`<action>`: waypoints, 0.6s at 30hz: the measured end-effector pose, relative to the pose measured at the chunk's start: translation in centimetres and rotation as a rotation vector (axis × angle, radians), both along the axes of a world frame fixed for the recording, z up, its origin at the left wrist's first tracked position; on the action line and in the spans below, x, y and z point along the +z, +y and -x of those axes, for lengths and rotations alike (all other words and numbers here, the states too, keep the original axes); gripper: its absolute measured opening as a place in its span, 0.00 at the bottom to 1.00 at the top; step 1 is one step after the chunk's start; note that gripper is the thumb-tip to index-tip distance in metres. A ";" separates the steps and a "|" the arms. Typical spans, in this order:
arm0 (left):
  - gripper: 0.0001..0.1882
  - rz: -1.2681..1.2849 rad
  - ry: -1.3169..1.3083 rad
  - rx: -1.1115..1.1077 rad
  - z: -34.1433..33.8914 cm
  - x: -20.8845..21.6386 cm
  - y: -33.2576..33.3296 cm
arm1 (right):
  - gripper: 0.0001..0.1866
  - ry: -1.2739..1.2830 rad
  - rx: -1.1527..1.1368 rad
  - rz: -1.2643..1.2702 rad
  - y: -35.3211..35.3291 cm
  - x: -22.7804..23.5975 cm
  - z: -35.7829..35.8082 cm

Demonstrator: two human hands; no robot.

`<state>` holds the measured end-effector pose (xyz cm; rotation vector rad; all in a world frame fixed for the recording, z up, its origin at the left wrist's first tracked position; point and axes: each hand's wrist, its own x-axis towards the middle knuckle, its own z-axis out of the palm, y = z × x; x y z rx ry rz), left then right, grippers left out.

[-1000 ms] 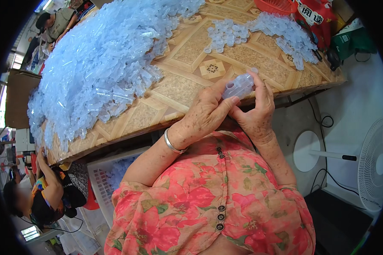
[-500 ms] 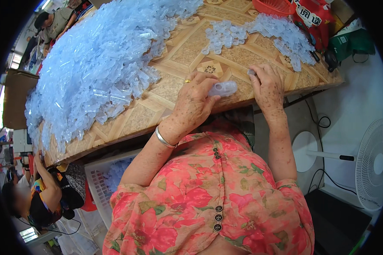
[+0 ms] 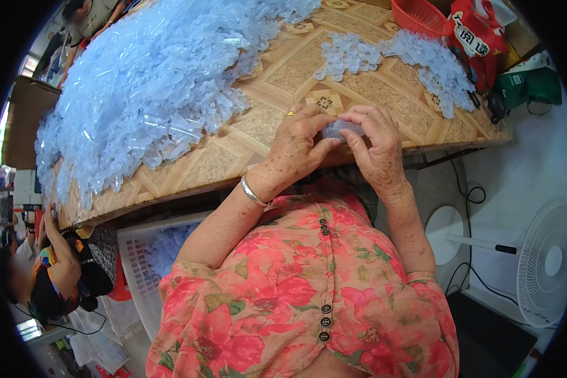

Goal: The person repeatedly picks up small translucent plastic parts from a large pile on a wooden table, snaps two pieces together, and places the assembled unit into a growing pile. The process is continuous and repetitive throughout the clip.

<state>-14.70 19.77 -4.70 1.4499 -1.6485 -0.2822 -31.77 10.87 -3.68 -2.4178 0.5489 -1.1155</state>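
Observation:
Over the near edge of the table, my left hand [image 3: 298, 143] is closed round one end of a short clear plastic tube [image 3: 340, 130], with thumb and fingers pinching it. My right hand [image 3: 378, 146] curls round the tube's other end, thumb below and fingers above. The small round cap that was in my right fingers is hidden now. Beyond my hands lies a group of small round clear caps [image 3: 348, 57]. To its right spreads a heap of small clear pieces [image 3: 431, 63]. A huge pile of clear bluish plastic tubes [image 3: 151, 88] covers the table's left side.
The wood-patterned table [image 3: 277, 79] holds a red plastic basket [image 3: 422, 17] and a red bag [image 3: 479, 41] at its far right. A white crate [image 3: 135, 264] stands below on the left; a white fan [image 3: 548, 261] on the right. Two other people are at the left.
My right hand has moved left and now meets the tube in my left hand. The small cap it held has gone out of sight between the fingers. The view has shifted slightly.

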 end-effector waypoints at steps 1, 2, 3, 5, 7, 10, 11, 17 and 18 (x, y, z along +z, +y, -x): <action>0.16 0.010 -0.013 -0.012 0.0 -0.1 0.1 | 0.12 0.012 0.004 -0.008 0.1 0.0 -0.1; 0.16 0.010 -0.020 -0.010 -0.1 -0.1 0.2 | 0.11 0.042 0.018 0.023 0.1 0.3 -0.1; 0.16 0.008 -0.027 -0.008 -0.1 -0.1 0.3 | 0.11 0.073 0.031 0.053 0.1 0.8 -0.2; 0.16 0.023 -0.043 0.003 0.0 -0.1 0.3 | 0.10 0.134 0.046 0.094 0.0 1.8 -0.3; 0.15 0.046 -0.066 0.021 0.2 -0.2 0.4 | 0.09 0.192 0.051 0.110 0.0 2.4 -0.4; 0.14 0.092 -0.102 0.042 0.0 -0.1 -0.3 | 0.08 0.199 0.089 -0.008 -0.8 2.8 -0.9; 0.14 0.081 -0.107 0.049 -0.1 -0.1 -0.3 | 0.08 0.200 0.080 -0.029 -1.0 2.7 -1.1; 0.15 0.102 -0.155 0.059 -0.1 -0.2 -0.1 | 0.09 0.146 0.097 -0.062 -0.9 1.8 -0.8; 0.16 0.124 -0.163 0.060 0.0 -0.1 0.0 | 0.10 0.098 0.119 -0.104 -0.9 1.3 -0.4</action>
